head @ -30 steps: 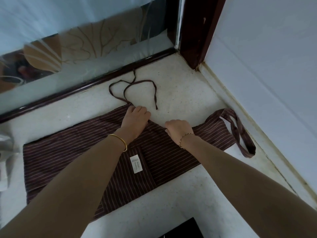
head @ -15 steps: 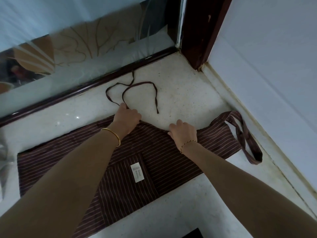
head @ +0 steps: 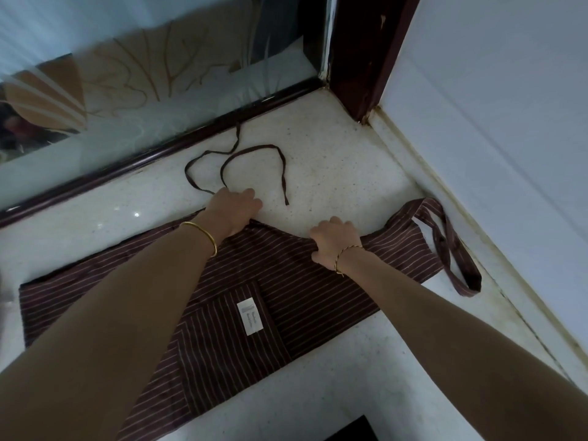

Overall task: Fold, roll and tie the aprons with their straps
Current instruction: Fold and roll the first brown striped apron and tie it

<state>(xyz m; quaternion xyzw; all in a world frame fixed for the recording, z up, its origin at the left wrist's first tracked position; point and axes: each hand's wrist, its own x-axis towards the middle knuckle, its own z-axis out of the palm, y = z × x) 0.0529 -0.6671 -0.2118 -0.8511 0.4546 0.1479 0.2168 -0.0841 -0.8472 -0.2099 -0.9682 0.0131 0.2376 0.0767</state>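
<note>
Right hand (head: 334,241): grip clenched on the far edge of the dark brown pin-striped cloth apron (head: 302,281), fabric bunched under the knuckles. Left hand (head: 234,211): grip curled over the same edge. Just beyond it, the thin brown tie strap (head: 251,151) loops loose. Right of the right grip lies the wide striped neck loop (head: 445,243). The apron lies flat on a speckled pale stone surface (head: 334,160), with a white label (head: 249,316) nearer the person.
</note>
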